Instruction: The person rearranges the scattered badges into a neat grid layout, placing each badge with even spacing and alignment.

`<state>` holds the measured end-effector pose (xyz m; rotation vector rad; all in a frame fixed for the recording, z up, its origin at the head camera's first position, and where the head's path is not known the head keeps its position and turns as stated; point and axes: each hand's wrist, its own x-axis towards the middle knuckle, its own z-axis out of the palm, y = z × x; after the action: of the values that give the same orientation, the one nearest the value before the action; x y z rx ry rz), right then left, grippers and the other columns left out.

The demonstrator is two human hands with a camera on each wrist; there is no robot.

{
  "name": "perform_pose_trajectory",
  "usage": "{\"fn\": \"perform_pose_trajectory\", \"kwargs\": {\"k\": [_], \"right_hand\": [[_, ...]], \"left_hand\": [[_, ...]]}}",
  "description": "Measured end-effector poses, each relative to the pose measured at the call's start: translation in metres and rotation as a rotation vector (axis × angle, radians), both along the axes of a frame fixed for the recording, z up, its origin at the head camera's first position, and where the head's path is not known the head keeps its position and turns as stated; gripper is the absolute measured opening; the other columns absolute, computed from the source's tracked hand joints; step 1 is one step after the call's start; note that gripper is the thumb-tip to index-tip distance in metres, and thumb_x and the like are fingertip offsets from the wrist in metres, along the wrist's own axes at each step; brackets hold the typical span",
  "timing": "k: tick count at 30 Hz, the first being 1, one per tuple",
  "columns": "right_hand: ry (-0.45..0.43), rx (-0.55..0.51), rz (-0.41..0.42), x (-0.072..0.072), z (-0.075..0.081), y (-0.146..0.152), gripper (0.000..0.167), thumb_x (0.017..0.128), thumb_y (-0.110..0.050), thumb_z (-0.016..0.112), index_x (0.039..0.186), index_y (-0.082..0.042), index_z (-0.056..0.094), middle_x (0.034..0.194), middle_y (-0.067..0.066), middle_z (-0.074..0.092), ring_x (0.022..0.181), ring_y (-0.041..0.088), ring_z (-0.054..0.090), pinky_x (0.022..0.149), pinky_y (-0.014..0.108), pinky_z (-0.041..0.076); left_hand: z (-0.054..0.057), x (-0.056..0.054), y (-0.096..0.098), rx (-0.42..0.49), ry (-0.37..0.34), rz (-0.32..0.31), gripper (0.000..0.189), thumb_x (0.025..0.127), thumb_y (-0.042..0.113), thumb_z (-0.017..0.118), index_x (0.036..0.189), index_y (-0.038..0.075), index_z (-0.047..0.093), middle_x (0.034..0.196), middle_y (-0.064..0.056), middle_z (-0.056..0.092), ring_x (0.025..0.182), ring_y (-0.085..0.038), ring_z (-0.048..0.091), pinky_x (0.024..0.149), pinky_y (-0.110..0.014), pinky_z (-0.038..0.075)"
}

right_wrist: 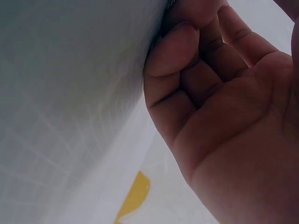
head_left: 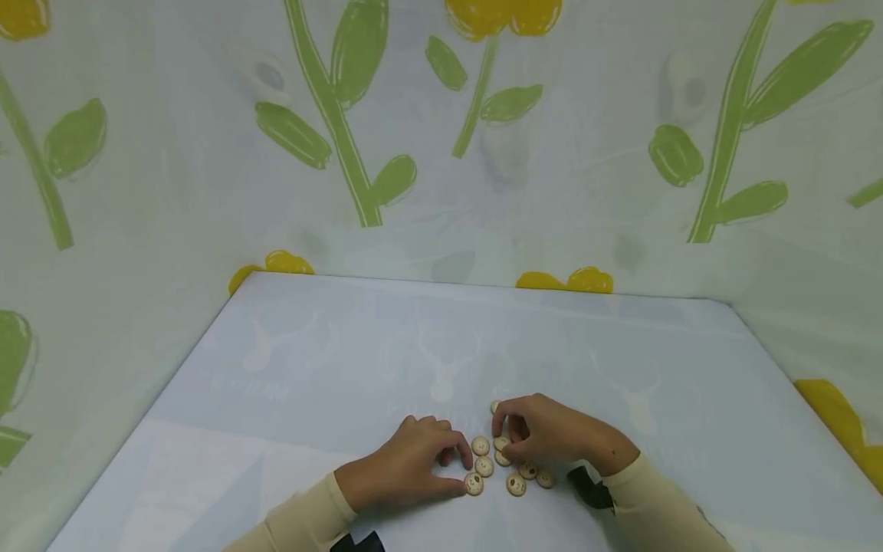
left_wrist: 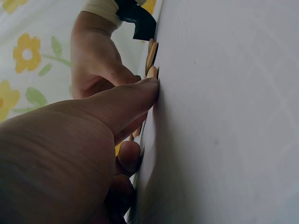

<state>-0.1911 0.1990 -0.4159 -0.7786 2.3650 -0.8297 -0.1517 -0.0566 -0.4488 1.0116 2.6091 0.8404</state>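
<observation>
Small round wooden discs with dark drawn markings lie in a loose cluster at the front of the table. My left hand (head_left: 408,466) is at the cluster's left side, thumb and forefinger at the edges of the nearest left disc (head_left: 474,484). In the left wrist view that thumb (left_wrist: 135,95) lies against a disc seen edge-on (left_wrist: 152,72). Across from it, my right hand (head_left: 545,431) pinches a disc (head_left: 501,443) between thumb and forefinger, over another disc (head_left: 503,458). The right wrist view shows its curled fingers (right_wrist: 175,51) close to the tabletop; no disc shows there.
Two discs (head_left: 480,445) (head_left: 484,466) form a line above the left one. Several more, including a front disc (head_left: 516,484), lie under and beside my right hand; one disc (head_left: 495,406) sits farther back. A pale patterned tabletop (head_left: 345,345) meets flower-printed curtains (head_left: 586,192).
</observation>
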Motion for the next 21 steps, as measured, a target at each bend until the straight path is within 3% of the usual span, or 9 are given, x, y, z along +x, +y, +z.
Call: {"fn": "perform_pose_trajectory", "kwargs": {"k": [13, 21], "right_hand": [[0.013, -0.003, 0.011, -0.0011, 0.0008, 0.0018, 0.014, 0.085, -0.017, 0.077, 0.092, -0.021, 0.066, 0.068, -0.009, 0.058, 0.060, 0.002, 0.052, 0.054, 0.020, 0.046], [0.114, -0.015, -0.010, -0.0030, 0.0063, 0.0081, 0.015, 0.086, -0.015, 0.076, 0.094, -0.020, 0.064, 0.069, -0.010, 0.056, 0.060, 0.000, 0.051, 0.054, 0.019, 0.046]], "left_hand": [[0.0008, -0.0001, 0.0005, 0.002, -0.011, 0.007, 0.020, 0.081, 0.042, 0.081, 0.096, 0.037, 0.068, 0.079, 0.020, 0.048, 0.076, 0.003, 0.042, 0.072, -0.025, 0.029], [0.0002, -0.0003, 0.0007, 0.001, 0.014, 0.000, 0.020, 0.081, 0.042, 0.081, 0.096, 0.036, 0.069, 0.078, 0.021, 0.047, 0.075, 0.003, 0.040, 0.070, -0.023, 0.028]]}}
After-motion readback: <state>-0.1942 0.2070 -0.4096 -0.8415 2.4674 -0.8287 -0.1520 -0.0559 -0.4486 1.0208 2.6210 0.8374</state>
